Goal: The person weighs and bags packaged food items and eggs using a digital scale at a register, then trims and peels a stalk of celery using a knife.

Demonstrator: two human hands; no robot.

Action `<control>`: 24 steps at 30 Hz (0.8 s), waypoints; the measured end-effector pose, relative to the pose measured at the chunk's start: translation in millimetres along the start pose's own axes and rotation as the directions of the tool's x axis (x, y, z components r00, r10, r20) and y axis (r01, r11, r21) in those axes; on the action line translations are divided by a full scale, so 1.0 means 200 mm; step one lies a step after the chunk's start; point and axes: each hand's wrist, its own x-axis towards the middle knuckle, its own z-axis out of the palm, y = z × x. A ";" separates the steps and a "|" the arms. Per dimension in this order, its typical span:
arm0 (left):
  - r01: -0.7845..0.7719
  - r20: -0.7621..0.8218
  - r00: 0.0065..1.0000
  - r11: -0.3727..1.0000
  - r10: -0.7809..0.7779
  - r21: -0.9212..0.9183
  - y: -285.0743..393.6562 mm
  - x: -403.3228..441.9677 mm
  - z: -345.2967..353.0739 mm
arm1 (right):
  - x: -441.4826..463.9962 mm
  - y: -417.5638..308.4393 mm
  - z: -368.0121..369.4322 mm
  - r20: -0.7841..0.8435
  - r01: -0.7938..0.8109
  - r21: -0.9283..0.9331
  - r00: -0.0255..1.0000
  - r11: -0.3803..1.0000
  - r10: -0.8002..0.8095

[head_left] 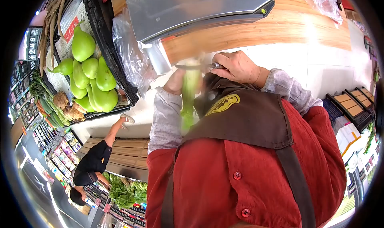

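My left hand is closed around a pale-green vegetable stalk, which looks like stem lettuce and is smeared by motion. It hangs in front of my apron with its leafy-green lower end toward me. In my right hand is the metal handle of a peeler. Its dark narrow blade lies across the upper part of the stalk. Blur hides the exact contact, and the stalk covers part of my left fingers.
A grey metal scale stands on the wooden counter ahead. Clear plastic bags hang beside a black crate of green gourds at left. Further off, another person bends by leafy greens. Black crates stand at right.
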 end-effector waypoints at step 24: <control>0.018 0.063 0.998 0.993 -0.011 -0.114 -0.01 0.04 0.02 | 0.02 0.06 0.05 -0.041 -0.071 0.038 0.996 0.997 0.073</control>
